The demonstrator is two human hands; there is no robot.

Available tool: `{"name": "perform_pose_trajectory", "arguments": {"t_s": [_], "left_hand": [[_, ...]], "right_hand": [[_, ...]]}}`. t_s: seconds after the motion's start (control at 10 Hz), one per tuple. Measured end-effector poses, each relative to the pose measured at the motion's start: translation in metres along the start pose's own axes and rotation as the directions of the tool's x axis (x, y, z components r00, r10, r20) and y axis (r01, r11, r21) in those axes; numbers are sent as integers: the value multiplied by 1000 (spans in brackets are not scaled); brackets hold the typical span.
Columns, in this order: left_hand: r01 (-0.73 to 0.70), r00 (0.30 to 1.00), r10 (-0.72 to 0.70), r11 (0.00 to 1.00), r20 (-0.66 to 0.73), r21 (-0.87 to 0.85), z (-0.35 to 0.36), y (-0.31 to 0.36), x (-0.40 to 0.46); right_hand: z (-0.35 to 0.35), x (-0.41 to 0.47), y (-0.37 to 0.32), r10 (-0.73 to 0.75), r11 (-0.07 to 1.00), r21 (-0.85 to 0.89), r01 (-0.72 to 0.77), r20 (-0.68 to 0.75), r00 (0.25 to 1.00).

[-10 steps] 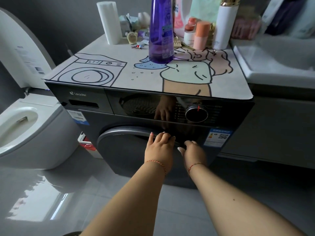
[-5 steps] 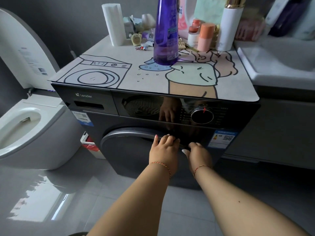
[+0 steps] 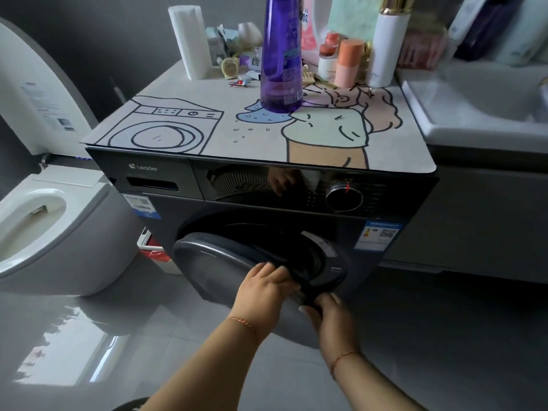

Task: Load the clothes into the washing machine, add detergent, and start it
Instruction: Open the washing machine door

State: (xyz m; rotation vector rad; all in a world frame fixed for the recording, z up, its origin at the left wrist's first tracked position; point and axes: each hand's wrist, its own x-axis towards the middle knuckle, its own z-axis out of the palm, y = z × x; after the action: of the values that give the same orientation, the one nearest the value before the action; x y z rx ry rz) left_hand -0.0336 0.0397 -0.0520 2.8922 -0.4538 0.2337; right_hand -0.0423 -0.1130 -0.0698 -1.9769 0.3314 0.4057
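Note:
A dark front-loading washing machine point(image 3: 166, 209) stands ahead of me. Its round door point(image 3: 219, 262) is swung partly open on its left hinge, showing the dark drum opening point(image 3: 284, 241). My left hand point(image 3: 264, 292) grips the door's free edge from above. My right hand point(image 3: 329, 318) holds the same edge just to the right and lower. A tall purple detergent bottle point(image 3: 281, 54) stands upright on the cartoon mat point(image 3: 207, 134) on top of the machine. The control dial point(image 3: 344, 197) sits on the front panel at the right. No clothes show.
A white toilet point(image 3: 38, 226) with its lid up stands close on the left. A white sink counter point(image 3: 474, 114) adjoins the machine on the right. A paper roll point(image 3: 189, 43), small bottles and clutter fill the back of the mat. A red-and-white box point(image 3: 154, 253) sits by the machine.
The door was shut with both hands at its top edge. Now it has swung outward and open, and both hands have come down and toward me with its edge.

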Motion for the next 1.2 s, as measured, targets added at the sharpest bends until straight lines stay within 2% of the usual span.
{"name": "perform_pose_trajectory", "arguments": {"t_s": [0.1, 0.2, 0.3, 0.4, 0.5, 0.6, 0.7, 0.8, 0.9, 1.0, 1.1, 1.2], "left_hand": [[14, 997, -14, 1000, 71, 2, -14, -3, -16], [35, 996, -32, 999, 81, -36, -21, -1, -34], [46, 992, -34, 994, 122, -96, -26, -4, -61], [78, 992, -68, 992, 107, -95, -36, -5, -82], [61, 994, -55, 996, 89, -58, -45, -8, -106], [56, 996, -51, 995, 72, -78, -49, -13, -124], [94, 992, -88, 992, 86, -78, -54, -15, -139], [132, 983, -113, 983, 147, -126, -53, -17, -150], [162, 979, -140, 974, 147, -155, -45, -19, -158], [127, 988, -114, 984, 102, -126, -40, -18, -169], [252, 966, -248, 965, 69, -67, -37, -18, -189], [466, 884, -466, 880, 23, -93, -32, -18, -223]], "right_hand": [[9, -18, 9, 56, 998, -18, -56, 2, 998], [18, -40, 10, -23, 984, -175, 19, -21, 1000], [28, -59, 19, -181, 862, -478, 171, 25, 983], [40, -84, 18, -198, 846, -495, 201, 58, 978], [52, -104, 17, -192, 879, -429, 205, 74, 979], [61, -117, 21, -228, 835, -477, 274, 153, 962], [68, -124, 21, -240, 821, -489, 293, 170, 956], [76, -128, 23, -194, 854, -465, 234, 133, 972], [80, -128, 29, -238, 837, -476, 269, 126, 963], [85, -130, 35, -336, 793, -522, 315, 56, 940], [95, -142, 40, -510, 682, -575, 451, 67, 857], [113, -159, 43, -679, 501, -564, 657, 215, 702]]}}
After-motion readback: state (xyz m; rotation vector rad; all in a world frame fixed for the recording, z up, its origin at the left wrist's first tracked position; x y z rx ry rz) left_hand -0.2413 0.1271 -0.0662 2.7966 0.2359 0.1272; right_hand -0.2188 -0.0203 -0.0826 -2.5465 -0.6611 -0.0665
